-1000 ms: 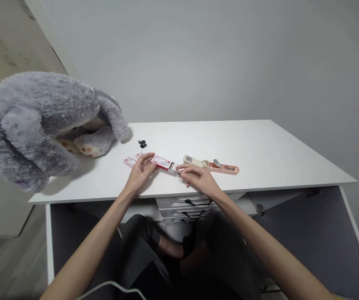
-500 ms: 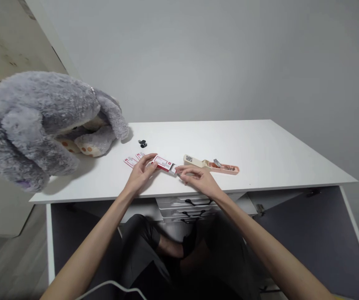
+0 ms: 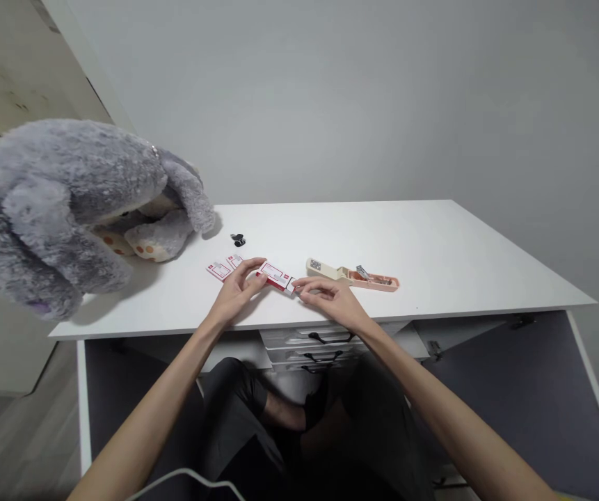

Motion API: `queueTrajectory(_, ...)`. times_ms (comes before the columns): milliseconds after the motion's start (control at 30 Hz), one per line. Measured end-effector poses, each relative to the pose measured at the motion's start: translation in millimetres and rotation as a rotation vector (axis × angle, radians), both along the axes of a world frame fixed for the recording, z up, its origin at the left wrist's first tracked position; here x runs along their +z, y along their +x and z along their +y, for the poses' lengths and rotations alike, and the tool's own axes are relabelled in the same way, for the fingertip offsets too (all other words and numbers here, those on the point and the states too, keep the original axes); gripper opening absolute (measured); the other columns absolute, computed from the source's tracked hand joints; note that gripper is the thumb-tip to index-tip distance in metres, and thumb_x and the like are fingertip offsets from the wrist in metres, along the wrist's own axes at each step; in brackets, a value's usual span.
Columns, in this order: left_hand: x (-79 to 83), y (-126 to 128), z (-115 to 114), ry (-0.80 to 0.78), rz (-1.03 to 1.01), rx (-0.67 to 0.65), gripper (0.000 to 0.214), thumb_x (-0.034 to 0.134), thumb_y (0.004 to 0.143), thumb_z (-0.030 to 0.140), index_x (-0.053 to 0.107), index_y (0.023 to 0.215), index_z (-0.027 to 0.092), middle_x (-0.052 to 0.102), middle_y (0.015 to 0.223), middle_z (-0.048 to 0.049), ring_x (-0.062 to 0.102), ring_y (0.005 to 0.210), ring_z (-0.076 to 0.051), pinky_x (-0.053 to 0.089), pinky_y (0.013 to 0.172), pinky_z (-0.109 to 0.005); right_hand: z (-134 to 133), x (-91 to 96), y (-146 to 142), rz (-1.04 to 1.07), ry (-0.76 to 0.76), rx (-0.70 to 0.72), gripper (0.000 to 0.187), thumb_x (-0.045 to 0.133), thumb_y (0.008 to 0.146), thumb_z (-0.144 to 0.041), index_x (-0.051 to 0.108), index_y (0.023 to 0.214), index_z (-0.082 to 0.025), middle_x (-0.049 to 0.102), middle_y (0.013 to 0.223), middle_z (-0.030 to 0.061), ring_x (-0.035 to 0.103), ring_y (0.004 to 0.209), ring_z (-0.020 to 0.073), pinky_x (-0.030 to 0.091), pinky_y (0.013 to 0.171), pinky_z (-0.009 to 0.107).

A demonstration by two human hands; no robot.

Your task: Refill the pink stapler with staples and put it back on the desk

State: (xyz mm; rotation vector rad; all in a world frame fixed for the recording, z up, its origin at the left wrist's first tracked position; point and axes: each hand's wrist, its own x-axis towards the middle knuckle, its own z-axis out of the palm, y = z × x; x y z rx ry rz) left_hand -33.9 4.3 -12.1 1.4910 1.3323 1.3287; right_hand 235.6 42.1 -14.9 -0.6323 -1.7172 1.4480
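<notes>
Head view: nearest, a pale cable (image 3: 184,472) crosses before the person's dark-clad legs (image 3: 229,410). Beyond the legs are drawers (image 3: 304,341) with black handles, between dark door panels standing open at either side. Over the front part of the white worktop (image 3: 466,264), the left hand (image 3: 237,291) has its grip closed around the left end of a red-and-white box (image 3: 274,275). The right hand (image 3: 330,299) has its fingers curled at the box's open right end; whether that grip pinches the flap, I cannot tell. Just beyond the right hand lies a stapler (image 3: 370,280), opened out, cream cap to the left, pink base to the right. Two flat packs (image 3: 218,270) lie beside the left hand. Farther back sit a small black object (image 3: 238,240) and, far left, a grey plush toy (image 3: 90,167). Behind everything stands the wall (image 3: 330,104).
</notes>
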Motion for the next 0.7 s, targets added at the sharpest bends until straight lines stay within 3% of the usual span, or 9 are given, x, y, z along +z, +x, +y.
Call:
queueTrajectory(433, 8.8, 4.0, -5.2, -0.028, 0.092, -0.071, 0.054, 0.078, 0.092, 0.056, 0.069, 0.134, 0.022, 0.076, 0.128, -0.0116, 0.071, 0.124, -0.034, 0.061, 0.102, -0.049, 1.3, -0.3, 1.7, 0.009, 0.026, 0.008, 0.026, 0.083, 0.090, -0.053, 0.082, 0.090, -0.027, 0.079, 0.123, 0.0074, 0.071, 0.121, 0.0260, 0.054, 0.113, 0.048)
queueTrajectory(700, 4.1, 5.5, -1.3, 0.022, 0.028, -0.022, 0.048, 0.079, 0.091, 0.051, 0.069, 0.129, 0.022, 0.070, 0.138, -0.0127, 0.072, 0.120, -0.030, 0.059, 0.107, -0.050, 1.4, -1.7, 0.3, 0.029, 0.004, -0.030, 0.027, 0.084, 0.088, -0.051, 0.081, 0.088, -0.025, 0.080, 0.119, 0.0083, 0.071, 0.119, 0.0258, 0.056, 0.109, 0.045)
